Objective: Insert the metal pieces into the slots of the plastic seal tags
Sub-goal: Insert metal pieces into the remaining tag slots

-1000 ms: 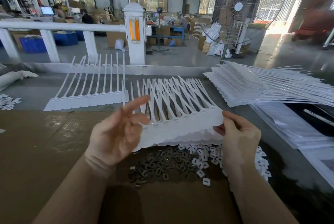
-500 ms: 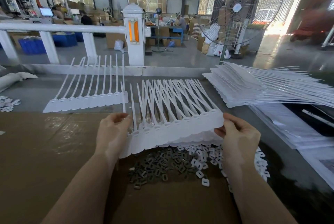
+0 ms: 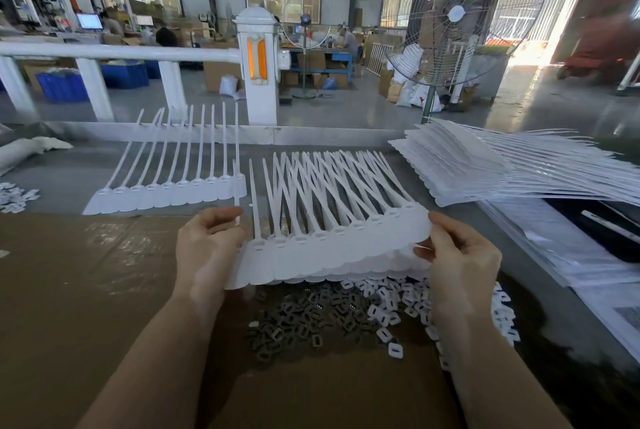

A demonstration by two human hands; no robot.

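Note:
I hold a fanned stack of white plastic seal tags (image 3: 332, 252) above the table, their long tails pointing away from me. My left hand (image 3: 204, 248) grips the stack's left end, thumb on top by the tails. My right hand (image 3: 457, 255) pinches the right end. Beneath the stack lies a heap of small dark metal pieces (image 3: 304, 321), with white plastic pieces (image 3: 391, 300) mixed in at its right. A single row of joined seal tags (image 3: 166, 193) lies flat on the table to the far left.
Brown cardboard (image 3: 86, 290) covers the near table. A thick pile of seal tags (image 3: 485, 165) lies at the right over clear plastic sheets (image 3: 561, 255). More white pieces (image 3: 14, 196) sit at the left edge. A white railing post (image 3: 258, 65) and a standing fan (image 3: 453, 13) rise behind.
My left hand went from open beside the stack to gripping its left end. The stack now spreads wider and sits a little lower. My right hand has kept its pinch.

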